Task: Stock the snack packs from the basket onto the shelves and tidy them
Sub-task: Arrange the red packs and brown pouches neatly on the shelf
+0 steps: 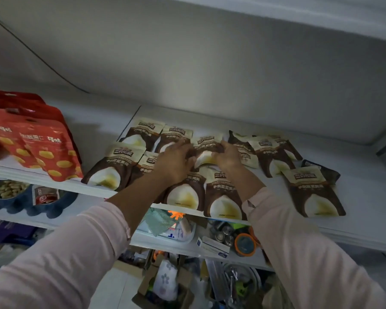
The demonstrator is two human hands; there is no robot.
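Several brown-and-cream snack packs lie flat in rows on the white top shelf. Both hands hold one pack in the middle of the back row. My left hand grips its left edge and my right hand grips its right edge. More packs of the same kind lie to the right and to the left. No basket is in view.
Red snack bags stand at the shelf's left end. The shelf below holds a blue tray with peanuts, cloth, tins and an orange-lidded jar. Cartons and clutter sit on the floor below. A wall closes off the back of the shelf.
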